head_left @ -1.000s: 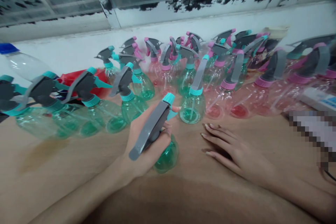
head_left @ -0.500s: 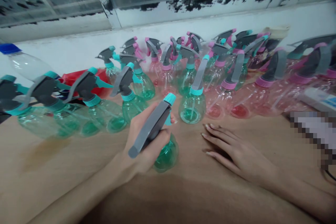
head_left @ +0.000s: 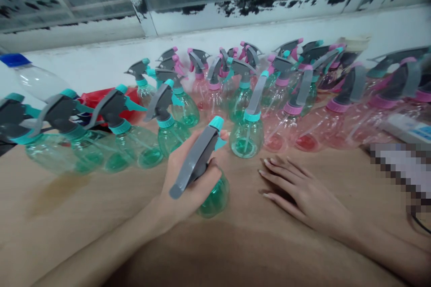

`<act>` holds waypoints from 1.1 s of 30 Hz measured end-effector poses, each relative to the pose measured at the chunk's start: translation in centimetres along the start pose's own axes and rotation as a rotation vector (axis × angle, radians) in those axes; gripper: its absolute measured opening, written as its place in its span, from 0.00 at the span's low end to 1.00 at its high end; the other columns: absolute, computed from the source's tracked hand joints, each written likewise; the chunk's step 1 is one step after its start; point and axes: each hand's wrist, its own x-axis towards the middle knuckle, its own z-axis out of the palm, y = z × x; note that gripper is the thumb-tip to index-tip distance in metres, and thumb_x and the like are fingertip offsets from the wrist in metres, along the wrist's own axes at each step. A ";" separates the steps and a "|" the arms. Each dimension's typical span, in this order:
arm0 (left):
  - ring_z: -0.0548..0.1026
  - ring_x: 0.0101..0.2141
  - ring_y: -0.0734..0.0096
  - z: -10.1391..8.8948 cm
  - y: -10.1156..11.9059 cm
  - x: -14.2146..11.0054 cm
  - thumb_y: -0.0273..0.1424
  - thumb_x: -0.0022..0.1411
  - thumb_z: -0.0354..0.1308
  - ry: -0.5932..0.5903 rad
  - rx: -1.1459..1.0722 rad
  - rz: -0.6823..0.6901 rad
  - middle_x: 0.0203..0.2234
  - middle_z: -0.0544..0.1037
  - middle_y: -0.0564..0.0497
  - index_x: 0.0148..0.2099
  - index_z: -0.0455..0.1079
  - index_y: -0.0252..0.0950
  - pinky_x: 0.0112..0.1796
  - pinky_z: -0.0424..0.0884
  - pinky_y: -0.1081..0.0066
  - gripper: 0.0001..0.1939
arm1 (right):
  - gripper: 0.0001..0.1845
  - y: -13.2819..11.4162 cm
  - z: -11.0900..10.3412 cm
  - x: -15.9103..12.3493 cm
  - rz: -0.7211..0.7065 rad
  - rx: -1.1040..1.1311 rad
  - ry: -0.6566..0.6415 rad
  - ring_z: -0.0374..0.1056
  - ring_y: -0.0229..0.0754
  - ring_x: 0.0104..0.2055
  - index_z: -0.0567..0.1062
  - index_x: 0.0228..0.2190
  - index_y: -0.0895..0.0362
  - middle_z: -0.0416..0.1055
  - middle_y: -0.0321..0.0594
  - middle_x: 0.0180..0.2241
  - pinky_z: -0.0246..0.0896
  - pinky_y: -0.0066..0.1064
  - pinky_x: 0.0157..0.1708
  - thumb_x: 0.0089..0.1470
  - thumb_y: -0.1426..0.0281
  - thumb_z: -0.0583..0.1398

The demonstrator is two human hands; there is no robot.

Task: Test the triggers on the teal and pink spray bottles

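Clamps the left hand [head_left: 188, 199] around the neck of a green spray bottle [head_left: 215, 195], under its grey trigger head [head_left: 195, 161]; probably grips there for a surer hold than on the round, smooth body. Cannot tell about contact between its base and the table [head_left: 40, 233]. Rests the right hand [head_left: 311, 197] to the right of the held bottle, well apart from the left hand, palm down, fingers spread, grasping nothing; perhaps laid there for support. Has, just behind and right of the held bottle, 1 teal-collared bottle [head_left: 244, 136], upright. Shows, left of the held bottle, a front row of 4 green bottles [head_left: 141, 143], and to its right, pink bottles [head_left: 306, 128], likely lined up for easy reach. Shows, farther behind it, crowded sprayers [head_left: 215, 98], overlapping, partly blocked by the nearer rows; behind and left, a red item [head_left: 96, 95] and a blue-capped bottle [head_left: 40, 83].
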 end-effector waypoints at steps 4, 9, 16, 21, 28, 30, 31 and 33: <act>0.68 0.20 0.74 0.3 -0.6 0.0 0.27 0.57 0.53 0.006 -0.028 0.015 0.21 0.70 0.58 0.46 0.70 0.41 0.24 0.68 0.72 0.14 | 0.19 -0.2 0.0 -0.2 -0.007 0.046 0.060 0.64 0.52 0.59 0.73 0.49 0.58 0.72 0.48 0.54 0.61 0.53 0.57 0.63 0.61 0.55; 0.79 0.34 0.70 1.3 -1.1 -0.2 0.27 0.59 0.58 0.124 -0.223 0.097 0.43 0.78 0.51 0.58 0.57 0.45 0.36 0.77 0.69 0.26 | 0.17 -2.0 -0.6 0.0 -0.010 0.171 0.096 0.71 0.49 0.50 0.72 0.48 0.55 0.75 0.45 0.49 0.69 0.45 0.47 0.60 0.60 0.59; 0.73 0.54 0.56 1.9 -1.7 -0.5 0.31 0.57 0.66 0.121 -0.286 0.153 0.53 0.72 0.46 0.60 0.53 0.46 0.47 0.76 0.57 0.33 | 0.45 -6.9 -2.7 4.6 0.200 0.374 0.185 0.70 0.55 0.51 0.63 0.56 0.56 0.73 0.49 0.50 0.70 0.47 0.44 0.44 0.44 0.65; 0.74 0.52 0.58 1.5 -2.0 -0.5 0.34 0.57 0.66 0.090 -0.314 0.148 0.53 0.70 0.46 0.61 0.53 0.46 0.43 0.78 0.62 0.34 | 0.44 -9.3 -2.6 7.9 0.262 0.459 0.176 0.71 0.55 0.47 0.64 0.54 0.57 0.74 0.50 0.47 0.70 0.46 0.40 0.43 0.45 0.65; 0.66 0.58 0.57 0.4 -3.4 -2.1 0.37 0.59 0.63 0.086 -0.161 0.194 0.58 0.64 0.43 0.63 0.48 0.43 0.56 0.67 0.53 0.36 | 0.29 -9.6 -2.9 8.8 0.294 0.256 0.154 0.72 0.55 0.41 0.69 0.46 0.59 0.73 0.49 0.41 0.69 0.44 0.34 0.51 0.51 0.61; 0.62 0.60 0.57 0.0 -4.5 -3.6 0.37 0.62 0.60 0.133 -0.067 0.181 0.60 0.62 0.42 0.63 0.49 0.42 0.59 0.60 0.50 0.32 | 0.28 -9.2 -3.1 9.3 0.311 0.169 0.147 0.72 0.57 0.44 0.69 0.48 0.60 0.73 0.51 0.44 0.69 0.44 0.35 0.53 0.53 0.60; 0.63 0.59 0.57 -0.3 -5.1 -4.4 0.36 0.63 0.59 0.162 -0.013 0.184 0.59 0.62 0.42 0.62 0.50 0.41 0.59 0.59 0.49 0.30 | 0.29 -8.9 -3.1 9.7 0.324 0.141 0.135 0.72 0.58 0.45 0.68 0.50 0.61 0.72 0.53 0.45 0.69 0.45 0.35 0.54 0.53 0.59; 0.66 0.56 0.58 -1.2 -6.1 -5.8 0.34 0.65 0.56 0.168 0.075 0.158 0.55 0.66 0.43 0.60 0.53 0.42 0.58 0.60 0.48 0.24 | 0.33 -8.4 -3.2 10.6 0.349 0.116 0.104 0.72 0.60 0.45 0.67 0.52 0.63 0.72 0.55 0.47 0.69 0.46 0.36 0.54 0.52 0.60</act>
